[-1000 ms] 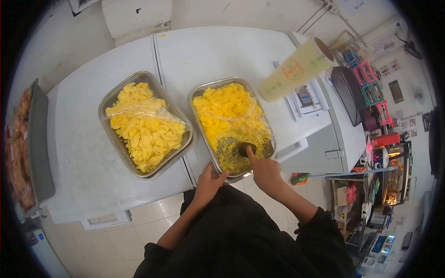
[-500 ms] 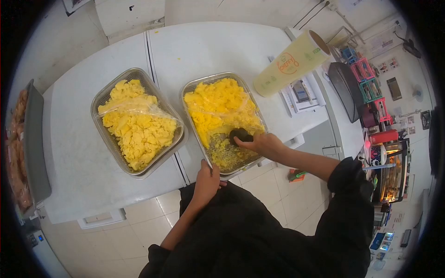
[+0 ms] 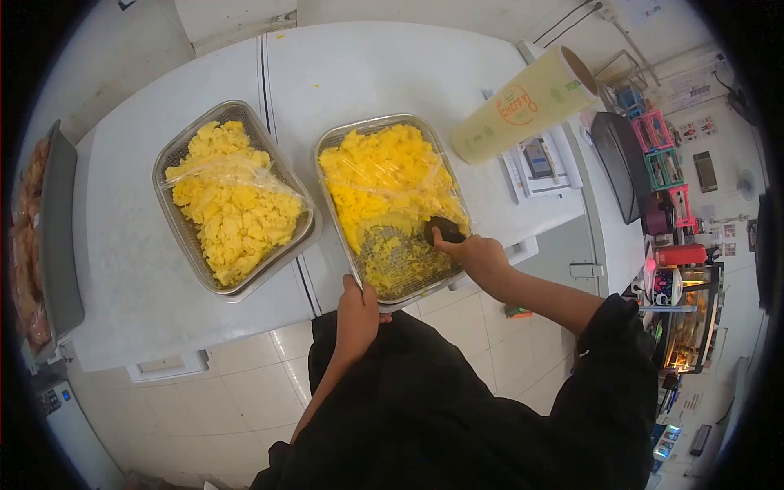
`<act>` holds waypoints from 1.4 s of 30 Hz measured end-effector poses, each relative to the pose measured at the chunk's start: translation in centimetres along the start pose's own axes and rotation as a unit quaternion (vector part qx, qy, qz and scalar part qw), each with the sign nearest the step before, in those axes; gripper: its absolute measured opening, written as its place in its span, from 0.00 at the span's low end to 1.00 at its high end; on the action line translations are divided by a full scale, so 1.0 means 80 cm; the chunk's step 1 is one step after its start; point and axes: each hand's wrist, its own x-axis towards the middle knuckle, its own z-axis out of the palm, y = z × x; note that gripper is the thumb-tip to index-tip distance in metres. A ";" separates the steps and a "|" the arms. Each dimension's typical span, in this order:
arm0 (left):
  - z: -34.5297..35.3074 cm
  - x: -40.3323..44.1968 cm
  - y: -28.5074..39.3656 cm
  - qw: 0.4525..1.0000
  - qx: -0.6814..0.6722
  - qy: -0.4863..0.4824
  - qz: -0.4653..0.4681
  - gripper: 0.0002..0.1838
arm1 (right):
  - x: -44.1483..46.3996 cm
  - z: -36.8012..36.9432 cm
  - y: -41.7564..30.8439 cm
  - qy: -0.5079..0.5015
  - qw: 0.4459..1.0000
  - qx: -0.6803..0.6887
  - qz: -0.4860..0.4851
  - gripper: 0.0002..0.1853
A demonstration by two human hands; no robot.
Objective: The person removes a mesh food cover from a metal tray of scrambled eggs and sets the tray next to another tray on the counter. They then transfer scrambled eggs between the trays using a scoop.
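Note:
A perforated metal tray (image 3: 332, 214) holds yellow crumbly food (image 3: 384, 170), which looks like cooked egg or mash. Clear plastic film lies across part of it. My left hand (image 3: 358, 314) grips the near left corner of this tray, thumb on the rim. Closed round a dark, rounded tool (image 3: 443, 232), my right hand (image 3: 482, 260) is over the tray's near right part. The tool's underside and exact kind are hidden. Near it, the perforated bottom shows through a thin layer of yellow bits.
To the left stands a second perforated tray (image 3: 175, 214) of paler yellow crumbles, partly under film. A big film roll (image 3: 523, 106) stands at the right, beside papers and a calculator (image 3: 537, 158). A grey tub (image 3: 61, 245) with packed food is at the far left.
The dark tool in my right hand has moved right and slightly up, toward the tray's right edge. My left hand stays on the tray's corner. The whole view has shifted a little.

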 end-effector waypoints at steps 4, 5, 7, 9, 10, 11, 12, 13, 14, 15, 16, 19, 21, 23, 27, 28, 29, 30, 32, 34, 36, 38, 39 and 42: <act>0.003 0.000 0.001 1.000 -0.011 0.005 0.019 0.12 | -0.004 -0.002 0.009 -0.022 0.998 0.061 0.004 0.34; 0.003 -0.001 0.005 1.000 -0.007 0.006 0.012 0.12 | -0.006 -0.002 0.011 -0.041 0.997 0.060 0.010 0.32; 0.002 -0.002 0.009 1.000 -0.001 0.006 0.007 0.12 | -0.010 0.000 0.009 -0.042 0.996 0.080 0.013 0.30; 0.004 -0.003 0.009 1.000 -0.012 0.005 0.009 0.12 | -0.016 0.009 0.008 -0.045 0.994 0.099 0.015 0.28; 0.005 -0.003 0.008 1.000 -0.011 0.003 0.009 0.12 | -0.019 0.018 0.008 -0.048 0.989 0.139 0.017 0.26; 0.005 -0.002 0.006 1.000 -0.013 -0.004 0.005 0.12 | -0.023 0.023 0.008 -0.051 0.982 0.179 0.020 0.24; 0.006 0.000 0.005 1.000 -0.014 -0.012 0.000 0.12 | -0.028 0.024 0.005 -0.051 0.982 0.179 0.024 0.24; 0.007 0.000 0.004 1.000 -0.014 -0.016 0.000 0.12 | -0.032 0.024 0.001 -0.050 0.980 0.192 0.020 0.23; 0.007 0.000 0.003 1.000 -0.015 -0.017 0.009 0.12 | -0.034 0.023 -0.003 -0.050 0.978 0.204 0.015 0.21; 0.007 0.000 0.002 1.000 -0.016 -0.017 0.018 0.12 | -0.033 0.021 -0.007 -0.049 0.977 0.205 0.016 0.21; 0.007 -0.001 0.001 1.000 -0.014 -0.017 0.018 0.12 | -0.030 0.019 -0.012 -0.064 0.971 0.229 0.024 0.21; 0.004 -0.004 -0.003 0.999 -0.013 -0.041 0.027 0.14 | -0.022 0.009 -0.026 -0.076 0.954 0.289 0.011 0.19; 0.002 -0.004 -0.006 0.997 -0.011 -0.067 0.035 0.16 | -0.013 0.014 -0.037 -0.072 0.944 0.323 -0.007 0.18; 0.002 -0.010 0.000 0.996 -0.010 -0.077 0.047 0.17 | 0.005 0.034 -0.051 -0.008 0.905 0.418 -0.082 0.17; -0.005 -0.016 0.010 0.994 -0.022 -0.091 0.064 0.17 | 0.008 -0.013 -0.058 -0.193 0.766 0.613 0.015 0.16; -0.008 -0.017 0.011 0.994 -0.022 -0.088 0.065 0.17 | 0.010 0.001 -0.051 -0.236 0.655 0.718 -0.016 0.15; -0.010 -0.017 0.012 0.994 -0.025 -0.084 0.060 0.17 | 0.010 0.013 -0.043 -0.274 0.529 0.802 -0.046 0.15; -0.012 -0.018 0.012 0.995 -0.028 -0.080 0.056 0.17 | 0.008 0.015 -0.041 -0.276 0.531 0.800 -0.047 0.15; -0.014 -0.017 0.008 0.995 -0.033 -0.078 0.051 0.18 | 0.005 0.017 -0.040 -0.277 0.450 0.849 -0.012 0.14; -0.019 -0.015 0.001 0.996 -0.036 -0.070 0.050 0.18 | 0.001 0.024 -0.032 -0.272 0.436 0.857 -0.040 0.14; -0.025 -0.012 -0.006 0.995 -0.065 -0.062 0.032 0.20 | -0.003 0.024 -0.025 -0.240 0.450 0.860 -0.011 0.15; -0.035 -0.006 -0.011 0.995 -0.064 -0.075 0.027 0.23 | -0.008 0.024 -0.017 -0.233 0.459 0.857 -0.015 0.15; -0.039 -0.005 -0.012 0.993 -0.060 -0.101 0.017 0.26 | -0.006 0.021 -0.015 -0.221 0.463 0.858 -0.008 0.14; -0.047 -0.004 -0.008 0.988 -0.089 -0.130 0.000 0.26 | -0.005 -0.020 -0.019 -0.221 0.457 0.862 -0.006 0.14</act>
